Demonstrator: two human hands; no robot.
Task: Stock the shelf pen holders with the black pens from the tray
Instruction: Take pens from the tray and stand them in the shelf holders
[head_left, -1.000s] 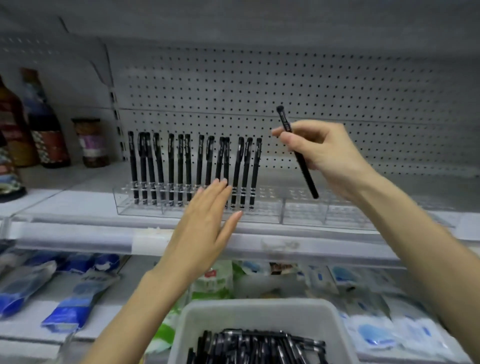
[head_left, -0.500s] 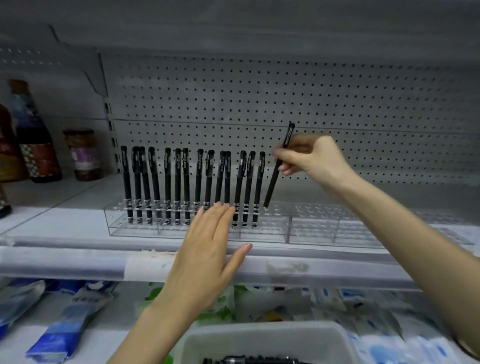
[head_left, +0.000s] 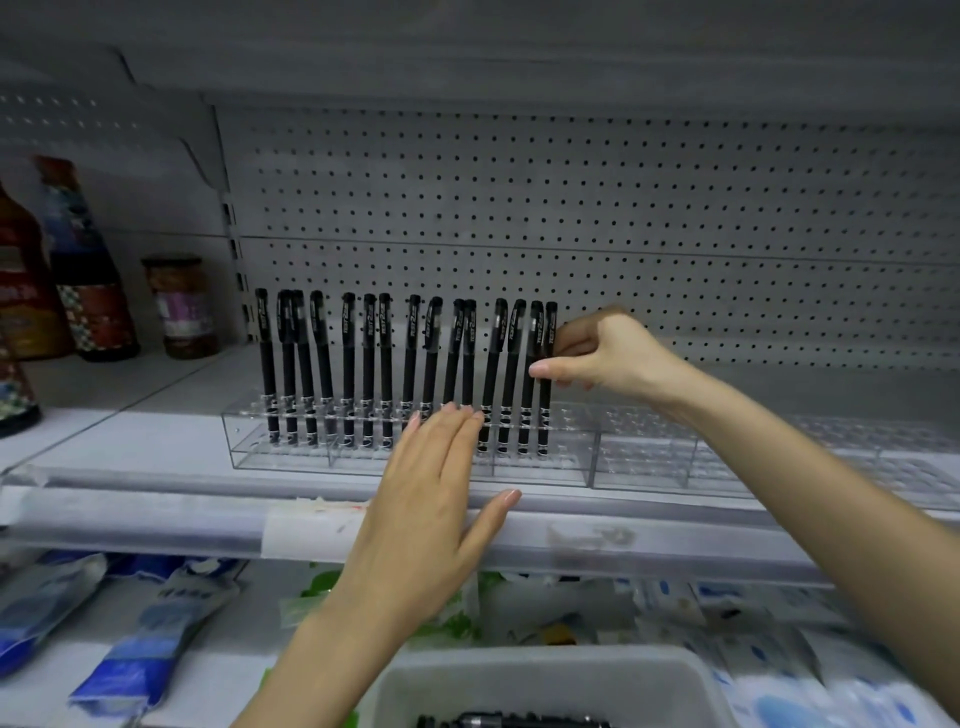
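Note:
A clear plastic pen holder (head_left: 291, 457) stands on the shelf with several black pens (head_left: 369, 364) upright in its left part. At the right end of that row my right hand (head_left: 602, 353) pinches one black pen (head_left: 546, 410), which stands upright in a slot. My left hand (head_left: 431, 514) is flat with straight fingers, fingertips touching the front of the holder, thumb over the shelf edge. A second clear holder (head_left: 727, 457) to the right has no pens. A white tray (head_left: 545, 680) at the bottom holds more black pens (head_left: 509, 721), mostly cut off.
Bottles (head_left: 88, 275) and a jar (head_left: 179, 306) stand on the shelf at the left. A pegboard back wall (head_left: 571, 208) rises behind the holders. Blue and white packets (head_left: 150, 639) lie on the lower shelf.
My right hand brought the pen from tilted in the air down and left, and it now stands upright in a slot at the row's right end. The left hand stayed at the holder front.

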